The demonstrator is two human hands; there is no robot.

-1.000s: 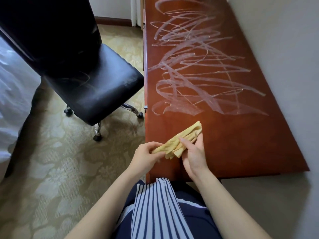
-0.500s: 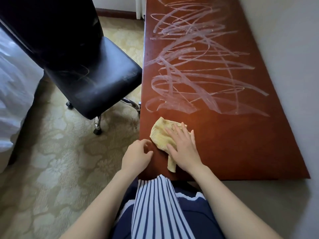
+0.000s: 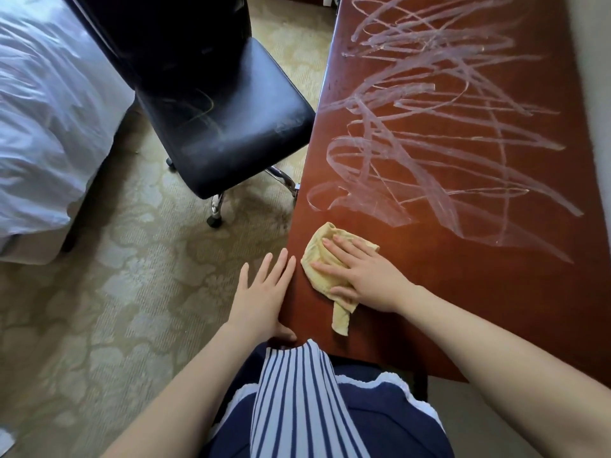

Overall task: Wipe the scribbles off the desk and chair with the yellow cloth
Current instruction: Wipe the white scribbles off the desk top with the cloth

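Carpet (image 3: 132,292): pale, patterned, it covered the floor to the left of the desk and under the chair.
Desk (image 3: 463,292): a long reddish-brown top ran away from the person, with its right side along a light wall (image 3: 595,94).
Bed (image 3: 43,110): white bedding filled the far left, well apart from the desk.
Chair (image 3: 231,127): a black office chair on castors stood on the carpet, with a corner of its seat just beside the desk's left edge.
Desk scribbles (image 3: 429,133): whitish loops and strokes covered the middle and far part of the top; the near end was bare.
Striped top (image 3: 297,391): the person's blue-and-white clothing showed at the bottom of the view, against the desk's near end.
Chair scribbles (image 3: 198,104): a few faint curved lines showed on the seat.
Right hand (image 3: 360,276): it lay flat, palm down, on the cloth, with fingers straight and spread, pressing it to the desk rather than curling round it.
Left hand (image 3: 264,292): its fingers were straight and slightly spread, it held nothing, and it lay along the desk's left edge near the corner.
Yellow cloth (image 3: 317,252): crumpled, it lay on the desk's near left part, near the closest scribble loop but apart from it, with a tail trailing from under the hand toward the person.
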